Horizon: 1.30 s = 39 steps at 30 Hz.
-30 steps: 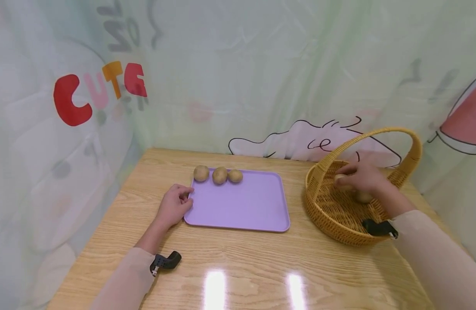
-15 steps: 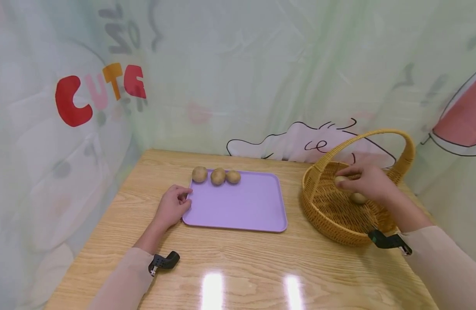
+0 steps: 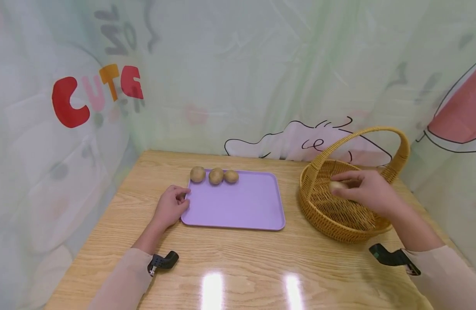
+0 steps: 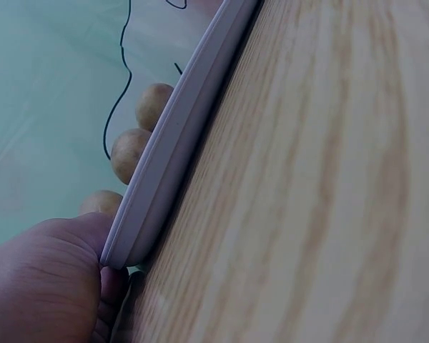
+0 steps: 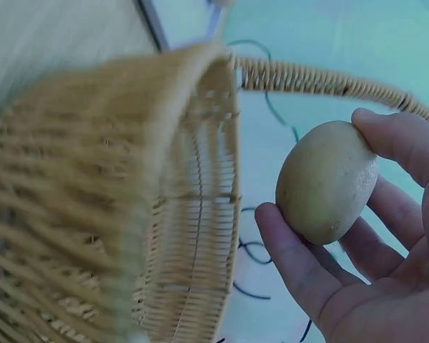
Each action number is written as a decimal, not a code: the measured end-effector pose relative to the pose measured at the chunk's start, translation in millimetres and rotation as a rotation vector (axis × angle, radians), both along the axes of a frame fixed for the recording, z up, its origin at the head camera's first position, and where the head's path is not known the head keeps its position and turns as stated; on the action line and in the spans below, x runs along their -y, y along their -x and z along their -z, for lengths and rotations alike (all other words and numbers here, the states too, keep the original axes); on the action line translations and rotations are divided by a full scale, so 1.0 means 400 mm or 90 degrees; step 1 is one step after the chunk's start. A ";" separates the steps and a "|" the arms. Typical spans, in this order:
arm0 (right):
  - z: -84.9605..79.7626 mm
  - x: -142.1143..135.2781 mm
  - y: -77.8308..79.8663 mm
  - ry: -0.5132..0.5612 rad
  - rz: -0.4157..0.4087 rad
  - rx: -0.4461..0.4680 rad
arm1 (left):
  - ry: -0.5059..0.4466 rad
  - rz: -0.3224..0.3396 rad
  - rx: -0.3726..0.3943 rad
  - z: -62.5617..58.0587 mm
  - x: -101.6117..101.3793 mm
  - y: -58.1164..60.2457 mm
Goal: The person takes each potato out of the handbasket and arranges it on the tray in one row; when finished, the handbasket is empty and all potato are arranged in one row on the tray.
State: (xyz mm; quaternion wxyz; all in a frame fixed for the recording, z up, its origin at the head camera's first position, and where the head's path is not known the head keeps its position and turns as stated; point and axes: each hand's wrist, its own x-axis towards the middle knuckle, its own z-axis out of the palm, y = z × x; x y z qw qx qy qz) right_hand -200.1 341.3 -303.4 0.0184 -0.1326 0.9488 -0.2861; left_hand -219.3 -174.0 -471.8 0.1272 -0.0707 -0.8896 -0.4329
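My right hand (image 3: 371, 191) pinches a potato (image 5: 327, 182) between thumb and fingers, above the wicker basket (image 3: 331, 228). In the right wrist view the potato is smooth, pale and oval, beside the woven basket wall. My left hand (image 3: 171, 206) grips the left rim of the purple tray (image 3: 238, 204). Seen from the left wrist, the thumb lies over the rim and some fingers are hidden under it. Three potatoes sit in a row along the tray's back left: one at the corner (image 3: 197, 174), a middle one (image 3: 216, 176) and a smaller one (image 3: 231, 176).
The basket's tall arched handle (image 3: 362, 135) rises over its opening, close to the right forearm. A wooden table (image 3: 238, 262) carries everything, with a printed curtain (image 3: 222, 86) right behind its back edge.
My right hand has lifted the potato slightly and drawn it left within the basket's opening. Another potato, visible in the basket before, is now hidden. My left hand stays on the tray.
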 end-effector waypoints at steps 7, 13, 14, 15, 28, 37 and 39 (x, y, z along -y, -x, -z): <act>0.017 0.043 -0.053 0.063 -0.031 -0.006 | 0.008 -0.002 0.000 0.002 0.002 0.002; 0.025 0.096 -0.080 0.111 -0.086 -0.025 | 0.012 -0.005 -0.003 0.006 0.002 0.004; 0.027 0.106 -0.081 0.113 -0.092 -0.026 | 0.011 -0.005 -0.004 0.007 0.002 0.005; 0.029 0.116 -0.082 0.112 -0.093 -0.028 | 0.012 -0.006 -0.005 0.008 0.002 0.005; 0.085 0.262 -0.041 0.154 -0.139 -0.028 | 0.002 0.002 -0.025 0.004 0.002 0.011; 0.122 0.347 0.038 0.152 -0.098 0.010 | -0.006 0.005 -0.023 -0.001 0.001 0.011; 0.132 0.359 0.060 0.145 -0.079 0.014 | -0.005 0.006 -0.018 -0.003 0.003 0.009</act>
